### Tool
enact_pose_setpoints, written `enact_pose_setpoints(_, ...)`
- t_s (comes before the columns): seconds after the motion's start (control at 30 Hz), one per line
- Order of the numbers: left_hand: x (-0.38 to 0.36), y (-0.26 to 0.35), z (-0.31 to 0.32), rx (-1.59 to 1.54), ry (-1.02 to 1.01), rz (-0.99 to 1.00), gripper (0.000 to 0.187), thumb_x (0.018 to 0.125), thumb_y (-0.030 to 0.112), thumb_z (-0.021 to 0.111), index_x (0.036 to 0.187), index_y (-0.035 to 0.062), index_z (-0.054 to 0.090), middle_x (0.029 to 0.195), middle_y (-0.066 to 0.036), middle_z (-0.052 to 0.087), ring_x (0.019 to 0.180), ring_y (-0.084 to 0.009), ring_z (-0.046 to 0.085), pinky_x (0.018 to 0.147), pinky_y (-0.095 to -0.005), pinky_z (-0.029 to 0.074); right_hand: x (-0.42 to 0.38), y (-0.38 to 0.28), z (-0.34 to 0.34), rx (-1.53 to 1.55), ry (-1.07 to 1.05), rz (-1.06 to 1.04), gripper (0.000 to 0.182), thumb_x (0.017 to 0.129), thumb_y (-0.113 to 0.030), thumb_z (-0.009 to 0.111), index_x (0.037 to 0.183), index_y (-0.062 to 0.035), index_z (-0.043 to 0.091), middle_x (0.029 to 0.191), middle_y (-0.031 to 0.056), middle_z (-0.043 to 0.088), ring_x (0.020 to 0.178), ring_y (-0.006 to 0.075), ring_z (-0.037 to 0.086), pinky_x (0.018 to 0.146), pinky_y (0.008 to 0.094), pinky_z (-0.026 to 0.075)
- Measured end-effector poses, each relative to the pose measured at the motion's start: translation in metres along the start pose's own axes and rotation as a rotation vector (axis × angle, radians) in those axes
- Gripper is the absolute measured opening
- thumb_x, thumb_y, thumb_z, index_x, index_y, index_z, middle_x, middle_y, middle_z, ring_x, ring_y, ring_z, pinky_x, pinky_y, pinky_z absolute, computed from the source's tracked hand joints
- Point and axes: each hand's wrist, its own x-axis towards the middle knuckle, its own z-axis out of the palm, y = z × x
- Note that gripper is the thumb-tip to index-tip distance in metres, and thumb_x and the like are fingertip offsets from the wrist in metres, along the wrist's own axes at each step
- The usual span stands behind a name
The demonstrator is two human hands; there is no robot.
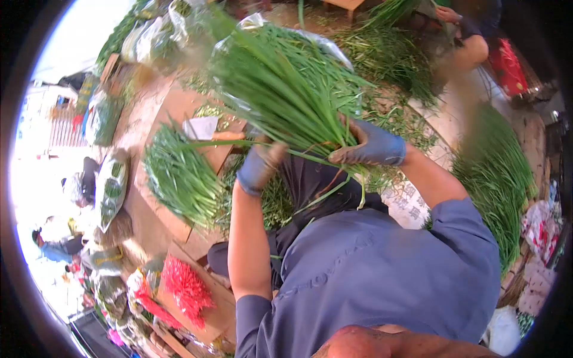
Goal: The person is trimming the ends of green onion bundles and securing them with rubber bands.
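My right hand (370,145), in a grey-blue glove, is closed round the pale root end of a large bunch of garlic chives (280,89), whose leaves fan up and away. My left hand (261,164), gloved too, is curled beside the bunch around a loose chive stalk (209,143) that sticks out to the left. A cleaver (202,128) with a wooden handle lies on a wooden board (173,110) beyond my left hand. Left of that hand, a stack of chives (182,179) rests on the board. Loose trimmings hang below the held bunch.
A pile of red ties (185,289) sits on a board at lower left. Long chives (495,179) are heaped on the right. Behind the bunch is a plastic bag (334,51) with greens. Another person's hand (447,15) holds chives at upper right. Filled bags (112,188) stand left.
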Motion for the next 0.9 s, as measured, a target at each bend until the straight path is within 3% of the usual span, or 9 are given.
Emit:
enact_pose_setpoints(0.07, -0.003, -0.012, -0.007, 1.318, -0.048, 0.196, 0.094, 0.083, 0.06, 0.066, 0.15, 0.0058, 0.028, 0.145, -0.018, 0.042, 0.134, -0.0319, 0.042, 0.11, -0.0445, 0.036, 0.014, 0.003, 0.018, 0.057, -0.193, -0.003, 0.083, 0.085, -0.026, 0.077, 0.149, -0.0034, 0.029, 0.142, 0.0092, 0.047, 0.127, 0.0149, 0.042, 0.108, 0.0323, 0.034)
enact_pose_setpoints(0.13, 0.006, -0.031, -0.036, 2.173, -0.292, 0.304, 0.093, 0.082, 0.06, 0.067, 0.149, 0.0073, 0.029, 0.141, -0.018, 0.046, 0.131, -0.035, 0.045, 0.109, -0.0498, 0.037, 0.024, -0.004, 0.032, 0.007, -0.301, 0.143, 0.085, 0.085, -0.032, 0.077, 0.148, -0.0023, 0.029, 0.141, 0.0103, 0.047, 0.128, 0.0155, 0.042, 0.109, 0.0317, 0.034)
enact_pose_setpoints(0.23, 0.011, -0.054, -0.07, 3.421, -0.751, 0.52, 0.093, 0.081, 0.061, 0.067, 0.149, 0.0095, 0.029, 0.136, -0.018, 0.051, 0.126, -0.0397, 0.049, 0.107, -0.0577, 0.039, 0.043, 0.014, 0.05, -0.054, -0.33, -0.015, 0.081, 0.087, -0.033, 0.075, 0.147, -0.0033, 0.03, 0.132, 0.0097, 0.053, 0.119, 0.014, 0.048, 0.103, 0.031, 0.039)
enact_pose_setpoints(0.4, -0.017, -0.089, -0.078, 3.229, -0.781, 0.386, 0.037, 0.096, 0.023, 0.058, 0.127, 0.0034, 0.054, 0.101, -0.011, 0.068, 0.095, -0.0362, 0.067, 0.098, -0.0574, 0.047, 0.063, -0.003, 0.075, 0.189, -0.438, 0.14, 0.079, 0.087, -0.032, 0.074, 0.147, -0.0048, 0.03, 0.128, 0.0094, 0.055, 0.117, 0.0151, 0.05, 0.102, 0.0311, 0.04)
enact_pose_setpoints(0.5, -0.028, -0.094, -0.091, 3.241, -0.966, 0.856, 0.036, 0.095, 0.022, 0.059, 0.125, 0.003, 0.054, 0.102, -0.012, 0.068, 0.096, -0.0362, 0.067, 0.098, -0.0567, 0.048, 0.089, 0.002, 0.101, 0.033, -0.21, -0.359, 0.07, 0.091, -0.031, 0.07, 0.144, -0.0015, 0.033, 0.124, 0.0102, 0.058, 0.112, 0.0144, 0.053, 0.099, 0.0306, 0.042)
enact_pose_setpoints(0.63, -0.042, -0.099, -0.104, 3.287, -1.032, 0.897, 0.028, 0.094, 0.019, 0.058, 0.118, 0.0041, 0.059, 0.117, -0.019, 0.066, 0.119, -0.0396, 0.057, 0.106, -0.0581, 0.04, 0.123, -0.006, 0.142, 0.407, -0.107, -0.234, 0.051, 0.095, -0.027, 0.064, 0.134, 0.0018, 0.046, 0.118, 0.0077, 0.061, 0.102, 0.0119, 0.058, 0.089, 0.0275, 0.048)
enact_pose_setpoints(0.67, -0.05, -0.099, -0.117, 3.233, -1.093, 1.038, 0.03, 0.095, 0.021, 0.057, 0.119, 0.0043, 0.059, 0.121, -0.022, 0.063, 0.124, -0.0423, 0.052, 0.109, -0.0586, 0.037, 0.133, -0.002, 0.146, 0.459, -0.082, -0.202, 0.045, 0.097, -0.024, 0.062, 0.132, 0.0008, 0.049, 0.111, 0.0066, 0.064, 0.098, 0.0108, 0.06, 0.085, 0.0256, 0.049)
enact_pose_setpoints(0.77, -0.084, -0.122, -0.127, 3.161, -1.276, 0.839, 0.032, 0.095, 0.025, 0.057, 0.12, 0.0044, 0.058, 0.127, -0.022, 0.059, 0.128, -0.0428, 0.048, 0.11, -0.0578, 0.036, 0.137, 0.004, 0.153, 0.545, 0.071, -0.074, 0.031, 0.099, -0.024, 0.059, 0.121, -0.0022, 0.057, 0.088, -0.0002, 0.064, 0.075, 0.0055, 0.056, 0.066, 0.022, 0.048)
enact_pose_setpoints(0.9, -0.158, -0.166, -0.14, 3.001, -1.627, 1.14, 0.027, 0.095, 0.024, 0.058, 0.115, 0.0066, 0.062, 0.107, -0.008, 0.064, 0.107, -0.0255, 0.06, 0.104, -0.0545, 0.044, 0.125, 0.044, 0.127, 0.546, -0.03, 0.001, 0.031, 0.097, -0.03, 0.061, 0.114, -0.0047, 0.059, 0.08, -0.0018, 0.057, 0.067, 0.0032, 0.047, 0.058, 0.0214, 0.04)
